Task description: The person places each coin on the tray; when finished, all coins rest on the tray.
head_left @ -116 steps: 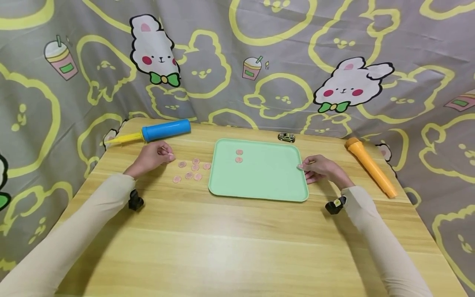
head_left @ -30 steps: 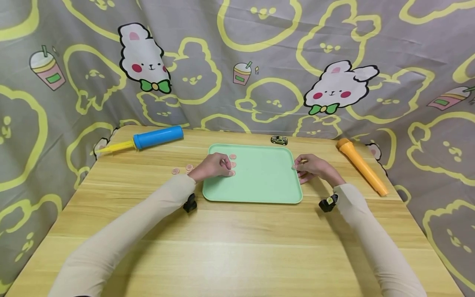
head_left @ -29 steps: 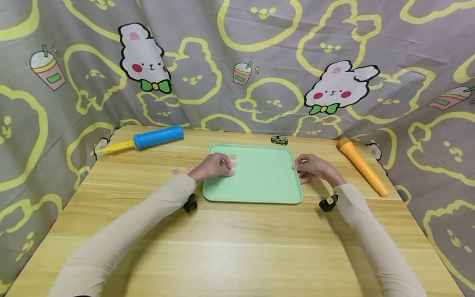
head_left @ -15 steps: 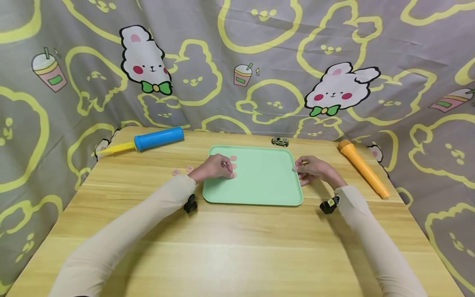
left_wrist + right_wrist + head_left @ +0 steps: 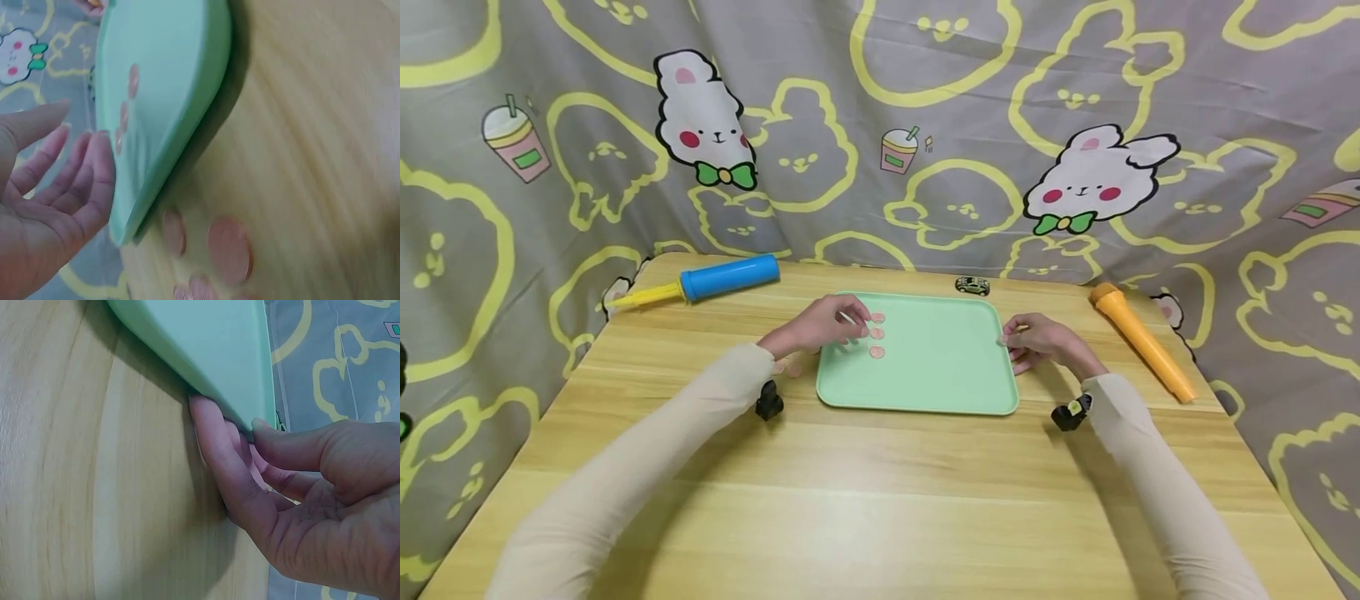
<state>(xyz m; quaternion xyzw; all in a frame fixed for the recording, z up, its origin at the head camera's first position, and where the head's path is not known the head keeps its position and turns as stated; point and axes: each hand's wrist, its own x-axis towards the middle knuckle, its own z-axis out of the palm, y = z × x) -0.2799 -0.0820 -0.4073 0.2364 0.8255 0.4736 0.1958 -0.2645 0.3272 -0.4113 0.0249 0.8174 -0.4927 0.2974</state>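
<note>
A light green tray (image 5: 940,375) lies on the table, with three copper coins (image 5: 877,352) in a column near its left side. Over the tray's left edge hovers my left hand (image 5: 831,323), fingers loosely bent and apart. In the left wrist view nothing is between that hand's (image 5: 62,181) fingers and thumb. My right hand (image 5: 1041,340) pinches the tray's right rim. The right wrist view has the thumb of this hand (image 5: 300,481) on the rim and fingers beneath it. More coins (image 5: 230,249) lie on the table left of the tray, partly hidden by my left wrist in the head view.
A blue and yellow hand pump (image 5: 730,277) lies at the back left. Behind the tray stands a small toy car (image 5: 973,286). An orange toy microphone (image 5: 1142,342) lies at the right. A patterned curtain (image 5: 955,208) hangs along the table's back edge.
Since the earliest frame, my left hand has brought a third coin onto the tray. It has just let go of it and lifted back and left. My right hand keeps its hold on the rim.
</note>
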